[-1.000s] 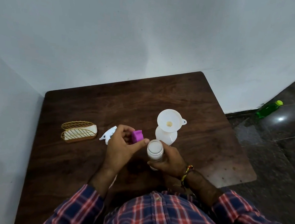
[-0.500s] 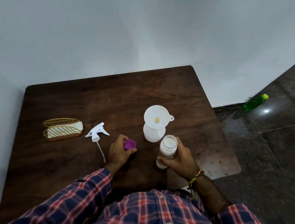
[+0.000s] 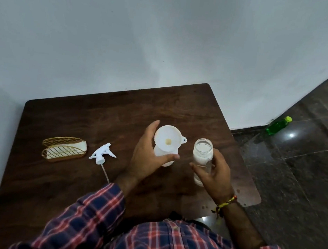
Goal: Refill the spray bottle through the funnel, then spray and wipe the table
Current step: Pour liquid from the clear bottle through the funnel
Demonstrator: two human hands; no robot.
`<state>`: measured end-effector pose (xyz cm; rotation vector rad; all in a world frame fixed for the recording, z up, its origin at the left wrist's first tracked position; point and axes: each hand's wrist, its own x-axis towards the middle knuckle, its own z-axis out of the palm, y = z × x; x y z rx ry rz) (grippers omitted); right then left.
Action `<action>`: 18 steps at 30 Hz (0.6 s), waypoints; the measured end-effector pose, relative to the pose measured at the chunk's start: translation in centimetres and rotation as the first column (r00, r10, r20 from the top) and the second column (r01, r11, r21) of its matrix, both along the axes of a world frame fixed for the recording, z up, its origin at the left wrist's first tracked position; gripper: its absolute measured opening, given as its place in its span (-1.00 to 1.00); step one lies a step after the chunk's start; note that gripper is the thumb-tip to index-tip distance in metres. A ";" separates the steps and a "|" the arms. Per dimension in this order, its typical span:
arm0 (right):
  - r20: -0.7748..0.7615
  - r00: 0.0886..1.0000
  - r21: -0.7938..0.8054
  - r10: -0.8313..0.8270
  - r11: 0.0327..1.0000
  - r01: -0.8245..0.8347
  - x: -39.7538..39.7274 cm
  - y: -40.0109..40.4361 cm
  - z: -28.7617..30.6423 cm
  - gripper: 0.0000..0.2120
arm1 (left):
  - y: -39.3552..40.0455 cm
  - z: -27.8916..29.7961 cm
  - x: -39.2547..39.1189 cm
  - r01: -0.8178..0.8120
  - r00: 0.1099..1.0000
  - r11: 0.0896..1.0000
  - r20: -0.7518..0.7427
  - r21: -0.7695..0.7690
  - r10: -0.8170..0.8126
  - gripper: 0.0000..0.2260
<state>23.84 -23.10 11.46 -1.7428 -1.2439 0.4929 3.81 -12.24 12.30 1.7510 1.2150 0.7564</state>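
1. We are at the refilling step: our right hand (image 3: 216, 172) has its fingers curled round an uncapped clear plastic jar of whitish liquid (image 3: 202, 159), held upright, mouth up, just right of the funnel.
2. Our left hand (image 3: 147, 157) cups the white plastic funnel (image 3: 167, 138) and the translucent white spray bottle (image 3: 164, 157) beneath it, fingers spread wide; we cannot tell whether they press on the bottle yet.
3. The bottle stands upright near the middle of the dark wooden desk (image 3: 71, 175), long axis vertical, the funnel seated in its neck, bowl up.
4. Next, we judge, the jar must tip leftward over the funnel bowl while the left hand steadies the bottle.
5. The white trigger sprayer head (image 3: 101, 154) lies on its side, left of the bottle, dip tube trailing toward us.
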 end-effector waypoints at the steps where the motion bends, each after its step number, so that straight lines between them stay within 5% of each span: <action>1: 0.050 0.999 0.024 -0.006 1.000 0.005 0.2 0.3 0.4 -0.48 | 0.5 0.7 0.8 0.025 0.999 1.000 -0.036 0.014 -0.025 0.01; 7: 0.294 0.956 -0.063 -0.001 0.998 0.021 1.0 2.7 2.8 -0.46 | 2.0 0.6 2.6 0.072 0.980 0.994 -0.189 0.078 -0.056 -0.14; 18: 0.573 0.808 -0.324 0.133 0.943 0.074 0.9 4.2 3.8 -0.41 | 1.5 -0.2 2.9 0.086 0.985 0.992 -0.159 0.093 -0.071 -0.12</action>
